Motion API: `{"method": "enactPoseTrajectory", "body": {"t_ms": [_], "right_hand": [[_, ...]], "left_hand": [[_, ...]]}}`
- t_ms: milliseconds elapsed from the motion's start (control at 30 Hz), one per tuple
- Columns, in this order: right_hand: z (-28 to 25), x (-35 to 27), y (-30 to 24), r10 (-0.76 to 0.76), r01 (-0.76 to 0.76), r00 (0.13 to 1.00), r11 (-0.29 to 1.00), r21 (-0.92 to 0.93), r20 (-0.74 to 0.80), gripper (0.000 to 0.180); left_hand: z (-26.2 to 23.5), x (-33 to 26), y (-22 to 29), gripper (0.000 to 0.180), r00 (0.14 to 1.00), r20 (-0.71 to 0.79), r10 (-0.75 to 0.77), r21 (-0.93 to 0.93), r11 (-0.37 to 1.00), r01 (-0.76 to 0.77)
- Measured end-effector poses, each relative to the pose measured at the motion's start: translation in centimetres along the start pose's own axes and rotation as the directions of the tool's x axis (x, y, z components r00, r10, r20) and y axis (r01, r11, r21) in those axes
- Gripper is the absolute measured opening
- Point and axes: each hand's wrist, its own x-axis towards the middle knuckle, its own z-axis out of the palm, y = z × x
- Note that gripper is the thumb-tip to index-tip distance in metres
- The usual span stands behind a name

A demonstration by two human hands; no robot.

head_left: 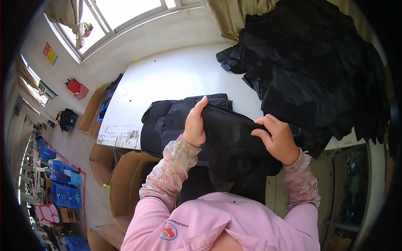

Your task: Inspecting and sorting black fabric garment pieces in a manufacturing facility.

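Observation:
A black fabric piece with a mesh panel (228, 131) is stretched between my hands in front of my body, its lower part hanging past the table edge. My left hand (195, 125) grips its left side, thumb pointing up and fingers hidden behind the cloth. At the upper right edge, my right hand (276, 140) pinches the piece between thumb and fingers. Just beyond my left hand, a small stack of black sewn pieces (167, 119) lies on the white table (176, 75), partly covered by the held piece.
A large heap of black fabric (310, 71) covers the table's right side. Cardboard boxes (130, 180) stand along the near left edge. Blue crates (66, 194) line the floor farther left. Behind the table are a wall, a window (130, 16) and a curtain (228, 19).

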Motion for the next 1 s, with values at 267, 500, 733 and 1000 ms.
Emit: {"method": "enactPoseTrajectory", "body": {"t_ms": [267, 500, 733, 1000], "right_hand": [[-1.1, 0.1, -0.4, -0.022, 0.01, 0.987, 0.997, 0.074, 0.16, 0.02], [-6.7, 3.8, 1.8, 0.317, -0.167, 0.932, 0.804, 0.57, -0.174, 0.009], [-9.5, 5.6, 0.7, 0.406, -0.041, 0.909, 0.305, 0.952, -0.091, 0.026], [-7.6, 5.2, -0.3, 0.367, -0.063, 0.929, 0.048, 0.997, 0.041, 0.05]], "left_hand": [[-0.7, 0.6, 0.6, 0.026, 0.993, 0.12, 0.022, 0.415, 0.907, -0.07], [-8.4, 1.1, -0.6, 0.04, 0.982, 0.188, 0.013, 0.441, 0.892, -0.096], [-11.6, -2.5, -9.2, 0.061, 0.822, 0.488, -0.293, 0.301, 0.941, 0.156], [-6.1, -0.6, -14.6, 0.052, 0.832, 0.346, -0.434, 0.013, 0.889, 0.459]]}}
